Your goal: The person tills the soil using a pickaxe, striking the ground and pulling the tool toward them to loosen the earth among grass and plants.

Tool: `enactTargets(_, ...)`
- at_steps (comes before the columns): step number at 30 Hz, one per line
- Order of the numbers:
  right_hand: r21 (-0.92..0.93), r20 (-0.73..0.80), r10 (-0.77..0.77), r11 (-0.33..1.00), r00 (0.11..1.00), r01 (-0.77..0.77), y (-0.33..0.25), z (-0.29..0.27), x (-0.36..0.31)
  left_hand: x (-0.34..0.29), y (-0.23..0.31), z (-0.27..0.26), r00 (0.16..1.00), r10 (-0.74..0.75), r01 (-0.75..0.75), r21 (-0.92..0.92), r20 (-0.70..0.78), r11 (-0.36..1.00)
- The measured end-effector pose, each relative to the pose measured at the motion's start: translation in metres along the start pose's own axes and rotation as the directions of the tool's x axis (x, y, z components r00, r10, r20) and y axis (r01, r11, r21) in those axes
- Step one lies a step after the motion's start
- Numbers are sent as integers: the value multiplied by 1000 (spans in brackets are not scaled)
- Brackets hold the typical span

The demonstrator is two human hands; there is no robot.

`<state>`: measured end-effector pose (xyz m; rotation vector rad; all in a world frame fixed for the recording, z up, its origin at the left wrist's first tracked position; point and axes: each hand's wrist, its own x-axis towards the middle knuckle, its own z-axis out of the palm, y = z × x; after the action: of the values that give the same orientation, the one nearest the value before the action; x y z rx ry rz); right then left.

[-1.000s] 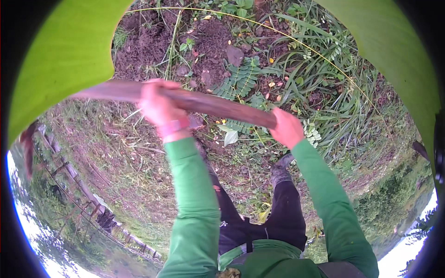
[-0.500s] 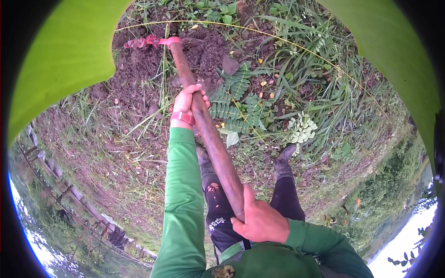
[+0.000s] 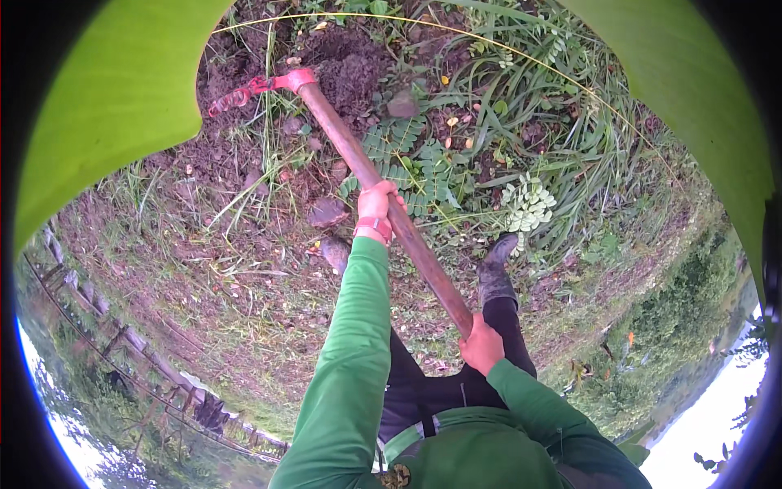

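A hoe [image 3: 411, 244] with a long brown wooden handle slants across the middle of the view. Its pink-red metal head [image 3: 281, 81] is at the far left end, over loose dark soil [image 3: 350, 69]; whether the head touches the ground I cannot tell. Partway up the handle, my left hand [image 3: 379, 208] is wrapped round the wood, with a red band on its wrist. My right hand [image 3: 482, 346] grips the near end of the handle, close to my right leg. Both forearms are in green sleeves.
Leafy fern-like stems [image 3: 399, 163] and long grass [image 3: 562, 147] grow right of the dug soil. A stone [image 3: 403, 103] lies beside it. A thin yellow line [image 3: 456, 31] arcs across the far side. My boots [image 3: 497, 269] stand apart on weedy ground. Posts and rails [image 3: 155, 367] run at left.
Both hands have shifted right with the hoe handle, the left one nearer to me and the right one farther from my body. The hoe head now tilts lower at its left end. My left boot has moved left.
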<state>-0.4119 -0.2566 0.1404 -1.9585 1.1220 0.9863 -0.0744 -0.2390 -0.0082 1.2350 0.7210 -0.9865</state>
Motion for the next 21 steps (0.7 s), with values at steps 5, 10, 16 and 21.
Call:
enactTargets(5, -6, -161, -80, 997, 984, 80, 60, 27, -4, -48, -44, 4, 999, 51, -51, -88, -7, 995)
enactTargets(10, 19, -279, -157, 985, 947, 169, 75, 5, 38, -102, -9, 24, 955, 286, -295, -157, -80, 942)
enactTargets(16, -56, -367, -355, 931, 860, 361, 26, -114, 144, -94, 69, 71, 816, 530, -576, -252, -229, 778)
enactTargets(21, -117, -251, -233, 971, 940, 210, 33, -132, 164, 19, 38, 107, 873, 357, -421, -141, -333, 896)
